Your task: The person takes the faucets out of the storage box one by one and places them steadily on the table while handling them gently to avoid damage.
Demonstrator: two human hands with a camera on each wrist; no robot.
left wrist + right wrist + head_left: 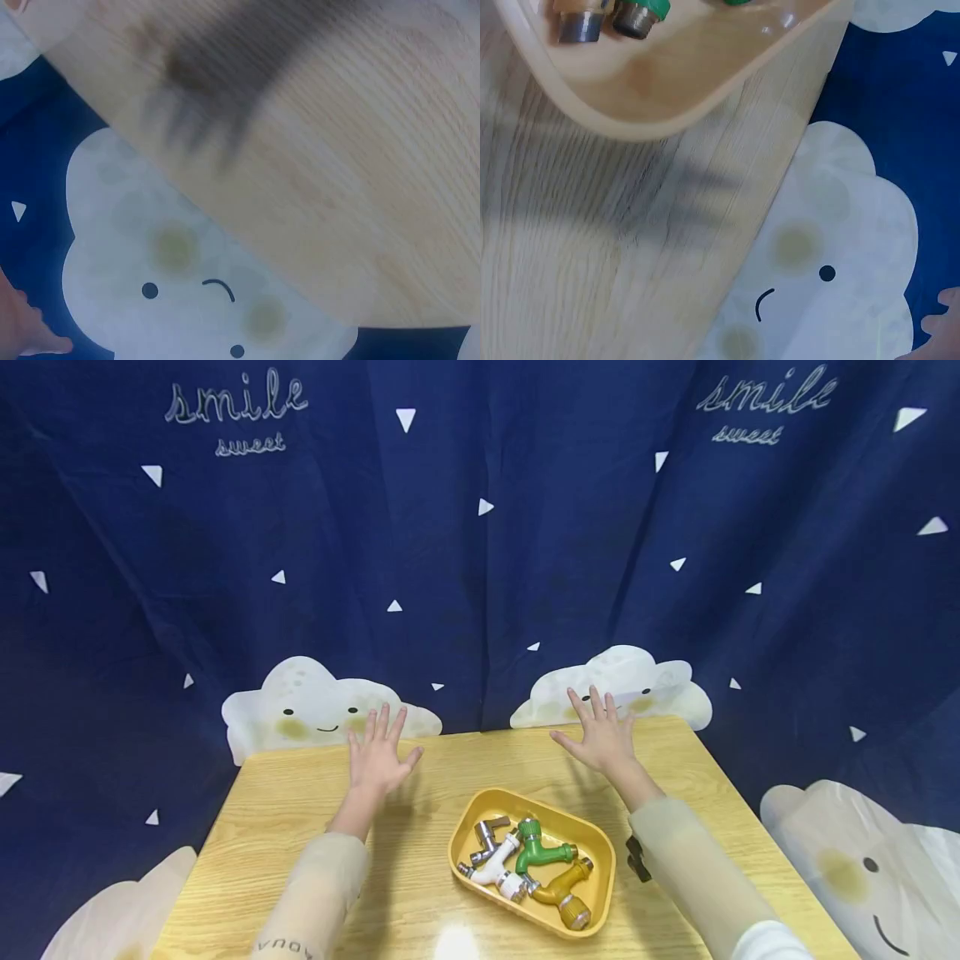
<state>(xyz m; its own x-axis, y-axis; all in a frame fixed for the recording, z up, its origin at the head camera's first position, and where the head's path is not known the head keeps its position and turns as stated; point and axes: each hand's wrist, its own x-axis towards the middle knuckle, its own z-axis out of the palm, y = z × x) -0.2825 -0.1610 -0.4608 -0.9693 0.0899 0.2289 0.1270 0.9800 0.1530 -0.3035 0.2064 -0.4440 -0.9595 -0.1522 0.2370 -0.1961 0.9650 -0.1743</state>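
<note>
My left hand (pixel 377 766) hovers with spread fingers over the left part of the table, holding nothing. Over the back right, my right hand (pixel 603 743) is likewise spread and holds nothing. Between and nearer than the hands, a yellow tray (pixel 480 907) stands on the wood. In it lie a green tap (pixel 542 853), a white tap (pixel 495 866), a mustard-yellow tap (pixel 562 889) and a chrome tap (pixel 486 837) with a brown handle. Neither hand touches the tray. The right wrist view catches the tray's corner (pixel 645 129) and two threaded tap ends.
The wooden table (pixel 277 802) ends at a dark blue curtain (pixel 450 527) with white triangles and smiling clouds. A small black object (pixel 637 858) lies right of the tray, partly hidden by the right sleeve (pixel 697 868). Hand shadows fall on the wood.
</note>
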